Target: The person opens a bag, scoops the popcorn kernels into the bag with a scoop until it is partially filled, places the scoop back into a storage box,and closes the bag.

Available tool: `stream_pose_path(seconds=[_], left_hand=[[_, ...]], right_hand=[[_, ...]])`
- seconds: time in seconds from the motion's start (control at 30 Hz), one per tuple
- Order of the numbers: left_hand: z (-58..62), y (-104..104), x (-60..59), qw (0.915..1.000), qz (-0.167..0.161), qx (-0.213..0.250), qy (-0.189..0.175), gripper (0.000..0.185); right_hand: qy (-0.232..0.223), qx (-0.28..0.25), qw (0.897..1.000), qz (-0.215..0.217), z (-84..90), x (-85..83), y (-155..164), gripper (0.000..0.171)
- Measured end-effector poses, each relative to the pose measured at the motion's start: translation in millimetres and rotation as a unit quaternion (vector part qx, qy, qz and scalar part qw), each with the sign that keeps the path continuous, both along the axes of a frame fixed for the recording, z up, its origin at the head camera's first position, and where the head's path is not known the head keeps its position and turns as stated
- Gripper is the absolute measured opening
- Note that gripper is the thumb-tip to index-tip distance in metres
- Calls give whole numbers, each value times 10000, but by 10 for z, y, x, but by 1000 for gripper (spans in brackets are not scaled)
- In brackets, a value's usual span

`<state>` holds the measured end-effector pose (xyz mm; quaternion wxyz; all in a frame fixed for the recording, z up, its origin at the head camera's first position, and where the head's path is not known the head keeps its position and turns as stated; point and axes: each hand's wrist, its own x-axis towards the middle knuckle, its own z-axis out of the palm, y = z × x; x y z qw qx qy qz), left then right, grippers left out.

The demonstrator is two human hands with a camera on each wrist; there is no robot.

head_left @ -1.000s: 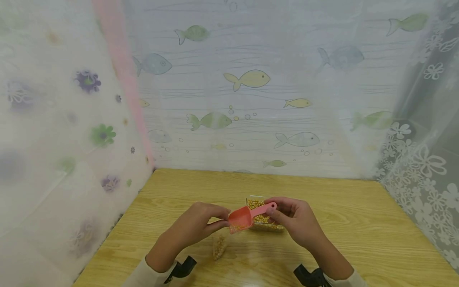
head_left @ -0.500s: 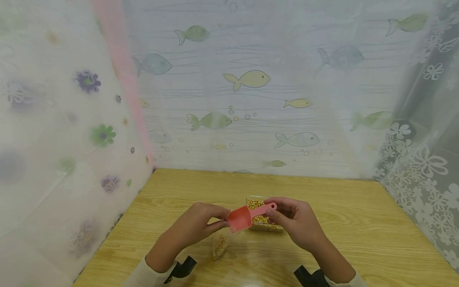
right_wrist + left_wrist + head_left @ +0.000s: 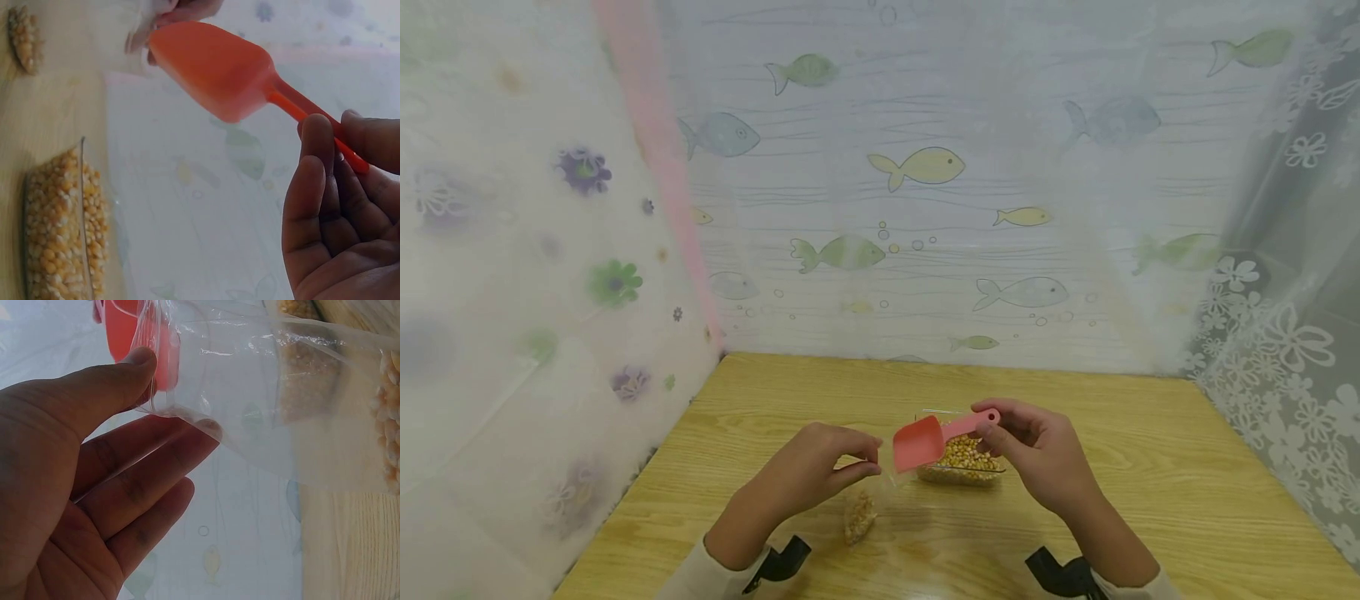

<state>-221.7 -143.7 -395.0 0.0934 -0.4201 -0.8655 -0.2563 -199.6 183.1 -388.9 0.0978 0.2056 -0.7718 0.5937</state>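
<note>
My left hand (image 3: pixel 820 467) pinches the top edge of a clear plastic bag (image 3: pixel 237 381) between thumb and fingers. Corn kernels (image 3: pixel 860 517) fill the bag's bottom, which hangs low near the table. In my right hand (image 3: pixel 1037 454) is a pink scoop (image 3: pixel 919 444), gripped by its handle between thumb and fingers. The scoop's bowl shows no kernels in the head view and overlaps the bag's mouth in the left wrist view. Behind and below the scoop stands a clear rectangular container (image 3: pixel 958 477) with corn kernels (image 3: pixel 56 231) in it.
The wooden table (image 3: pixel 1112 467) spreads out around the hands and container. A fish-patterned curtain (image 3: pixel 925 250) hangs at its far edge, with a flowered curtain (image 3: pixel 550 333) on the left and a lacy flowered one (image 3: pixel 1285 350) on the right.
The kernels at the scoop's lip have gone from it. My right hand has drawn the scoop up and right, away from my left hand, which keeps its place.
</note>
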Motion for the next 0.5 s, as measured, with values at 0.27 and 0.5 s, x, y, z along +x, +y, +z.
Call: stream_pose_path(seconds=[0.27, 0.5], left_hand=[[8, 2, 0, 10000, 10, 0, -4, 7], [11, -13, 6, 10000, -16, 34, -28, 6]], right_hand=[[117, 47, 9992, -389, 27, -32, 107, 25], [58, 77, 9976, -681, 22, -79, 204, 29]])
